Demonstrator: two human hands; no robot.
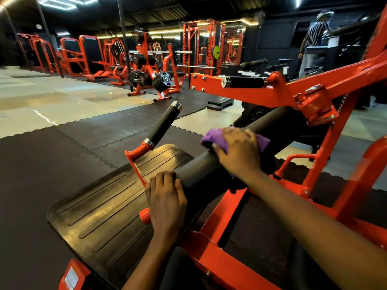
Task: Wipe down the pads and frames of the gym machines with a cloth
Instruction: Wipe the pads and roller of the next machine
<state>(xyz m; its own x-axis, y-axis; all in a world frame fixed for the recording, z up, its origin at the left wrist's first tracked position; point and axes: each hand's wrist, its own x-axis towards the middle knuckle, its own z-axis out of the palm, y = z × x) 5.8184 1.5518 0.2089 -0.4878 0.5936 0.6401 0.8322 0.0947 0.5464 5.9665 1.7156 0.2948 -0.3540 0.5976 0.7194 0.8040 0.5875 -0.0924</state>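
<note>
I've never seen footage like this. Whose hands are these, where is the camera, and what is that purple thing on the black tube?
There is no robot here: these are a person's two bare hands, filmed by one wide-angle camera worn on that person's head, looking forward and down. That is why the arms enter from the bottom edge. The black tube is a padded roller on a gym machine's red frame. The left hand grips the roller's near end. The right hand holds a purple cloth against the roller, evidently to wipe it. Beside them lies a ribbed black footplate, with a black handle at its far edge. More red machines stand in the background.
</note>
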